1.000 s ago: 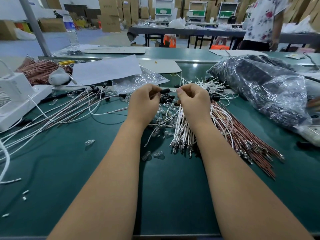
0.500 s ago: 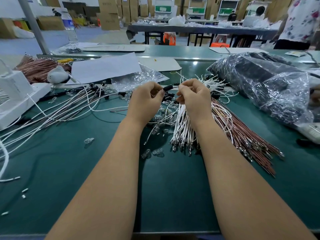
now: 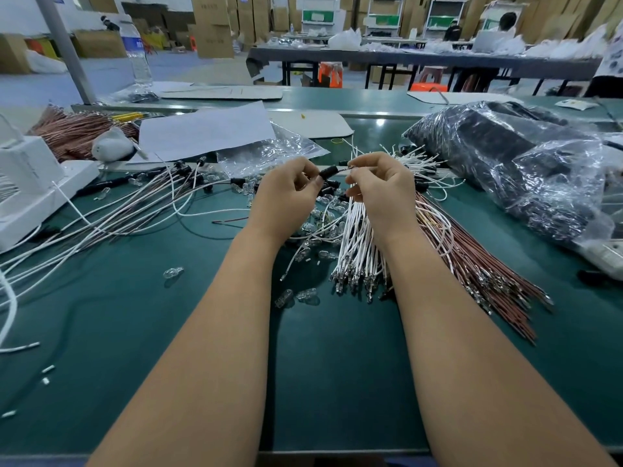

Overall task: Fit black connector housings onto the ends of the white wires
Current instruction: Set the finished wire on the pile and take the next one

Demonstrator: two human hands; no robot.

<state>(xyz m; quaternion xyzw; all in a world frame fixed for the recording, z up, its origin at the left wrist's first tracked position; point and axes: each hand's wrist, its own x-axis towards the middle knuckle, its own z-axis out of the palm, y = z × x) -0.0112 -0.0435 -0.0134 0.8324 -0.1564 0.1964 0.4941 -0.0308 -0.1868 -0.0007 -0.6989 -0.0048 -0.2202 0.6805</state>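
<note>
Black connector housing (image 3: pixel 328 172) at centre frame, pinched in left hand (image 3: pixel 286 197) fingertips, open end facing right. Metal terminal of a white wire (image 3: pixel 347 169) just at its mouth, pinched by right hand (image 3: pixel 382 193) w/ fingers curled; seated or not, can't tell, too small. Risks: terminal going in skewed & bending, or not latching if push is weak. White wire bundle (image 3: pixel 357 244) under right wrist could snag. Loose glass bulbs (image 3: pixel 306 294) below centre may roll if nudged.

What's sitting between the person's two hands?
In the head view, a black connector housing, pinched by the left hand, meets a wire tip held by the right hand.
</note>
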